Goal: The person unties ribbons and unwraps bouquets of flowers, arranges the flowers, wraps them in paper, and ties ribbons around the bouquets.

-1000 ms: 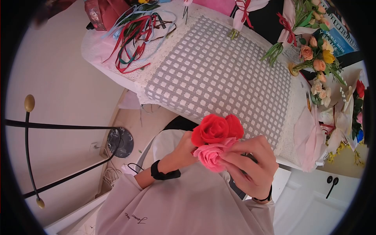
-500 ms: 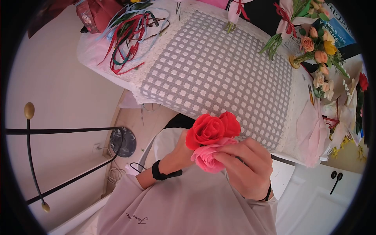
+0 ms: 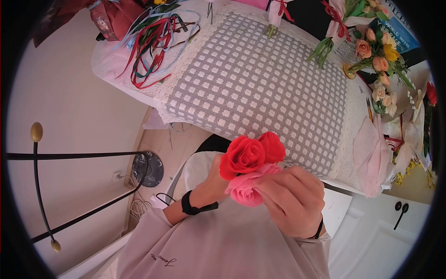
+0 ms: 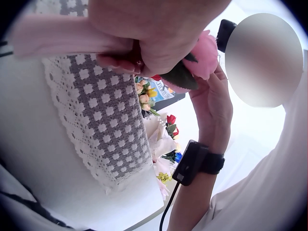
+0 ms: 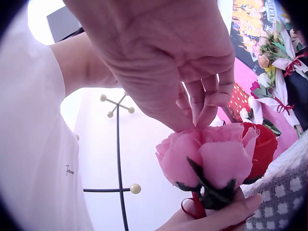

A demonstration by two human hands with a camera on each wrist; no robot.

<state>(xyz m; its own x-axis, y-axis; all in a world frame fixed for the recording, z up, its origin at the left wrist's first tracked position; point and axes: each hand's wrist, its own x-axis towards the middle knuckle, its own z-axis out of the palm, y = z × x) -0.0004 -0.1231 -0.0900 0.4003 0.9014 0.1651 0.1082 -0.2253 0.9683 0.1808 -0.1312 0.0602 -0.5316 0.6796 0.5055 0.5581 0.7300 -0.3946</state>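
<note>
From my end I have a pink rose bunched with red blooms, above the person's lap, just beside the near edge of the worktop. I judge it light, with soft petals that would crease or pull loose under a hard pinch; the wrapped stem looks like the firmer place to take hold.

My left wrist view shows the long axis running across, flower heads right, pale wrap left. In my head view the blooms face up towards me.

The left hand grips the bunch below the heads, around the wrap, near a red ribbon. The right hand pinches the pink petals between thumb and fingertips.

Beyond, I see a checked cloth, tangled ribbons and a peach-and-yellow bouquet.
</note>
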